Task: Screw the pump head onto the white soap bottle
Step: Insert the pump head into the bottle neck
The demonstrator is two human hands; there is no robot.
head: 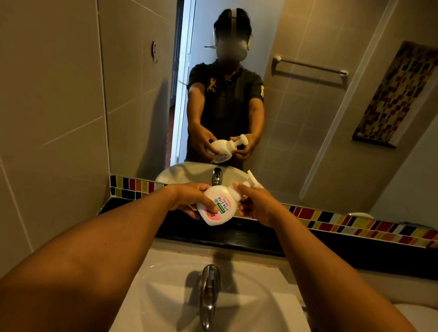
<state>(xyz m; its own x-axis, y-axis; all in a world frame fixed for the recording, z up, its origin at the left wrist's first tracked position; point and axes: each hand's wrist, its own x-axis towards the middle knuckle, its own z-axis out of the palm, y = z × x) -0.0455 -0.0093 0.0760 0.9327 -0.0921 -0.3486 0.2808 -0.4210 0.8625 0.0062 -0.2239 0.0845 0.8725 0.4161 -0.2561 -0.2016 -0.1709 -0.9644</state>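
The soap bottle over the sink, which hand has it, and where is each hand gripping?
Both. The left hand wraps the white soap bottle around its body; the right hand grips the pump head at the bottle's neck.

We see white soap bottle, label pink, green band. Pump head white. Sink white, faucet silver chrome. Counter ledge black. Mosaic tile strip red, yellow, black, grey. Wall tiles beige-grey.
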